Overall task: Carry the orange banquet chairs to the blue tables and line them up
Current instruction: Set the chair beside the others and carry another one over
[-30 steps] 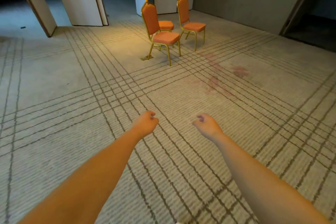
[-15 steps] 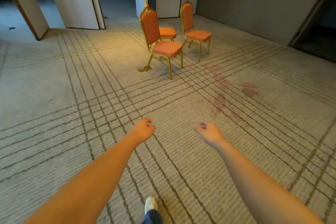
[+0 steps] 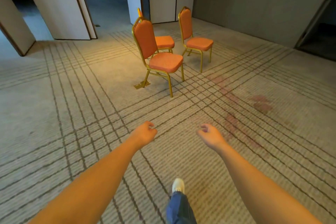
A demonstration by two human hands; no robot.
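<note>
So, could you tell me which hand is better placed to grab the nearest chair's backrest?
Probably the left hand: empty, it lines up with the nearest chair's backrest; the right hand, also empty, sits farther right.

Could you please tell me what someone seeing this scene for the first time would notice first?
Three gold-framed orange chairs stand clustered on the carpet just above centre: the nearest chair, a second chair to its right, and a third chair behind it. In the foreground the left hand and right hand reach forward, loosely curled and holding nothing. On the right, reddish stains mark the striped carpet.
</note>
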